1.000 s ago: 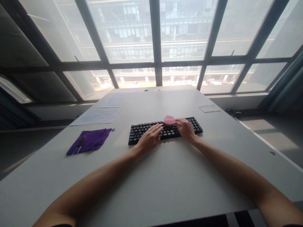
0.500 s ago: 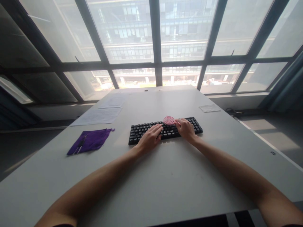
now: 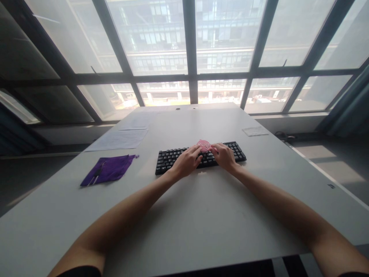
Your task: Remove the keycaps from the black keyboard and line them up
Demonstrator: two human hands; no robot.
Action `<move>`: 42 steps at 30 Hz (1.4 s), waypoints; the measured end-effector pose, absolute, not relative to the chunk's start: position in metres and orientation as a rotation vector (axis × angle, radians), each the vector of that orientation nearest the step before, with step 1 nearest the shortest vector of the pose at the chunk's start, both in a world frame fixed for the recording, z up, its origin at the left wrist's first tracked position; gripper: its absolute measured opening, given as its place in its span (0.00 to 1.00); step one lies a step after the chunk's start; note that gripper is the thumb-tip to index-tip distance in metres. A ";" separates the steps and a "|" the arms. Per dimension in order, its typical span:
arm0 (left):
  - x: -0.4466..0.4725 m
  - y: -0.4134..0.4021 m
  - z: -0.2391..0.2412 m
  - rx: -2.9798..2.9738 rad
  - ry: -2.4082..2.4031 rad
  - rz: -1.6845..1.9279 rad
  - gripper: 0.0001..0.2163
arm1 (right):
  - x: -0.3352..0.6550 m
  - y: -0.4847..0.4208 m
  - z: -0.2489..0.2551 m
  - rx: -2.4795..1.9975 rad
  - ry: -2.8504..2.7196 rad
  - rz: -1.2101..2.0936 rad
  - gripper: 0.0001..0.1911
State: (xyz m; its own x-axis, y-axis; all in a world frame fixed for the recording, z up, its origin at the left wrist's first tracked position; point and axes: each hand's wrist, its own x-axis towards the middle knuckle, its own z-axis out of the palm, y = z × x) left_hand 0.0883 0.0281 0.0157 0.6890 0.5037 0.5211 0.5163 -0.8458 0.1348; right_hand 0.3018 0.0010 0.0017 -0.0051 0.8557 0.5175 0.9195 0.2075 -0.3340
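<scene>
A black keyboard [image 3: 170,159] lies on the white table in front of me. Above its middle is a round pink disc [image 3: 203,145] with a pattern of concentric rings; what exactly it is, I cannot make out. My right hand [image 3: 224,156] pinches the disc's right edge between thumb and fingers, over the right part of the keys. Reaching over the keyboard's middle, my left hand [image 3: 186,159] has its fingers stretched out and its thumb apart. Its fingertips are at the disc's left edge; whether they touch it is unclear. Both hands hide some of the keys.
To the left lies a purple pouch [image 3: 111,169] with a dark, two-pronged tool [image 3: 98,173] on it. Pale sheets [image 3: 118,139] lie behind the pouch. At the right is a flat, light-coloured piece [image 3: 255,131]. Large windows rise beyond the table's far edge.
My left hand has moved forward and to the right, from the keys to the disc's left edge. The right hand still holds the disc, which has shifted slightly.
</scene>
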 end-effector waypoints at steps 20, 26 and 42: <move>0.128 0.039 0.003 -2.815 -0.890 -0.856 0.19 | 0.310 0.002 0.006 -1.862 -1.819 -0.136 0.18; 0.124 0.032 0.008 -2.768 -0.869 -0.907 0.18 | 0.308 0.000 0.012 -1.784 -1.800 -0.125 0.14; 0.104 0.030 0.012 -2.898 -0.699 -0.936 0.18 | 0.319 -0.011 -0.003 -1.669 -1.844 -0.005 0.16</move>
